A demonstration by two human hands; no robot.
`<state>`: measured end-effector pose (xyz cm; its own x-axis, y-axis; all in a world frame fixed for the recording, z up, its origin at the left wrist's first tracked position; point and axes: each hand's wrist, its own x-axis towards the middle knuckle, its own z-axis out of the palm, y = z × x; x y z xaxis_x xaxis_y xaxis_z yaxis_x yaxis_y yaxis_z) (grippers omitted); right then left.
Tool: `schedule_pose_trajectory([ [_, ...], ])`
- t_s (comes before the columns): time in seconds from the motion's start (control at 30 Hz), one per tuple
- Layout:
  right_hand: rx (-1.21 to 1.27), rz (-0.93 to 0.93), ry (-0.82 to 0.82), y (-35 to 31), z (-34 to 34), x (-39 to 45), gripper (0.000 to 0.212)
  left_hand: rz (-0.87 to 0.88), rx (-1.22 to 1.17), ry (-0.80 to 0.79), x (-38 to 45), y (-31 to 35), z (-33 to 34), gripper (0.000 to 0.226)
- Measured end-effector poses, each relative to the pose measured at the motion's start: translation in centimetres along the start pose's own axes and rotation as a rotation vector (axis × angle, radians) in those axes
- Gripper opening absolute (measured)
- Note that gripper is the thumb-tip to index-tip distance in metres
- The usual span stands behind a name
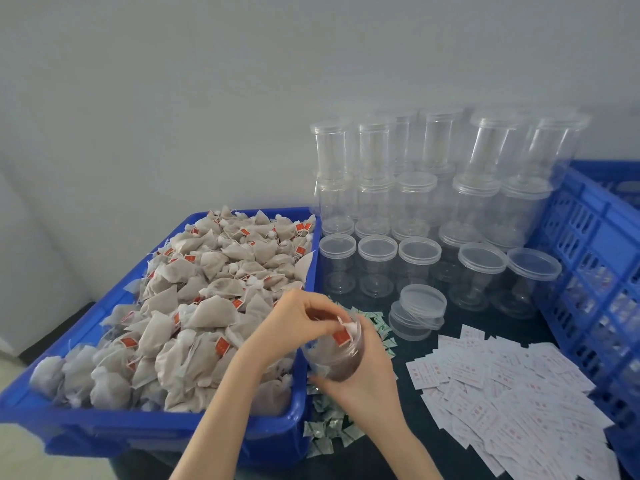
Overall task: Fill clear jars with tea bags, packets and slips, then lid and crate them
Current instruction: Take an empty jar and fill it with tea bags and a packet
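My right hand [367, 382] grips a clear jar [341, 358], tilted toward the left, over the table's near middle. Tea bags with red tags show inside it. My left hand [298, 320] is at the jar's mouth, its fingertips pinching a tea bag [344, 329] by the white string end. To the left, a blue tub [104, 431] is heaped with grey tea bags [207, 299]. Small green-and-white packets [329, 431] lie beneath and around the jar. White slips [512, 393] with red print are spread at the right.
Empty lidded clear jars [415, 202] stand stacked in rows at the back. A loose lid lies on another lid [417, 317] in front of them. A blue slatted crate [595, 271] stands along the right edge. A grey wall is behind.
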<state>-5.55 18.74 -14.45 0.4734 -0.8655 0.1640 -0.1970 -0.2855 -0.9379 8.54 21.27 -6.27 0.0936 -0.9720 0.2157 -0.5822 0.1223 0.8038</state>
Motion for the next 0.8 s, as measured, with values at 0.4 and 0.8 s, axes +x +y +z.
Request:
schedule_pose_trajectory([
  [0.4, -0.031, 0.001, -0.011, 0.5, -0.3, -0.3, 0.099, -0.023, 0.047, -0.102, -0.1, -0.7, 0.3, 0.048],
  [0.8, 0.027, 0.005, 0.025, 0.5, -1.0, -0.6, 0.103, -0.416, 0.934, 0.292, 1.5, -5.0, -1.6, 0.038],
])
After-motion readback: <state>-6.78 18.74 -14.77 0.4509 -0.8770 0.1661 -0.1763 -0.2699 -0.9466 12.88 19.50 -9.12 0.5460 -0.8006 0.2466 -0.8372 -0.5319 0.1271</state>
